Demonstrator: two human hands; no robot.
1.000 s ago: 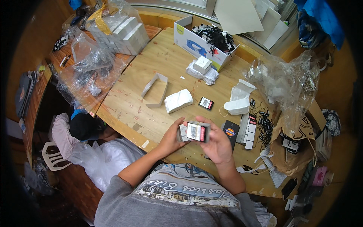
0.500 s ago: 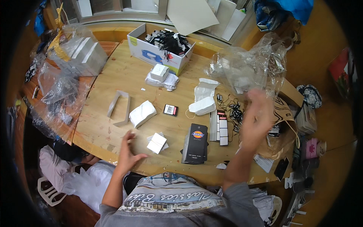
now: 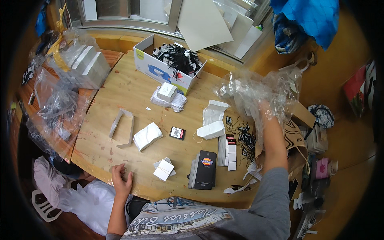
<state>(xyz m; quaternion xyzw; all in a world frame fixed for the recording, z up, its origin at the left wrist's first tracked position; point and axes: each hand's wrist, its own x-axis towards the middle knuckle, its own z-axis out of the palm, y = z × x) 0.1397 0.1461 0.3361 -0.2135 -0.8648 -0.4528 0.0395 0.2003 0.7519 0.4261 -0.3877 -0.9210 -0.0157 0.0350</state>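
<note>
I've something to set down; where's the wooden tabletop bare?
Bare wood: left of the open grey cardboard frame and between the labelled black card and stacked black cardboard tags. Crowded: right side, with black cords and clear plastic bag.

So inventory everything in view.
Table: one, tan, centre
Open carton: one, mostly white, table's back
Bundled cords: many, black, inside carton
Cardboard frame: one, pale, left
Wrapped packet: one, white, right of frame
Labelled pack: one, multicoloured, right of packet
Crossed cards: several, white, front
Hang tags: one stack, black, right of cards
Label strips: several, mostly white, right of tags
Loose cords: several, black, beside strips
Bagged boxes: several, white, back left
Plastic bags: several, clear, both sides
Paper bag: one, brown, right
Left hand: one, bare, front edge
Right hand: one, bare, amid plastic
</note>
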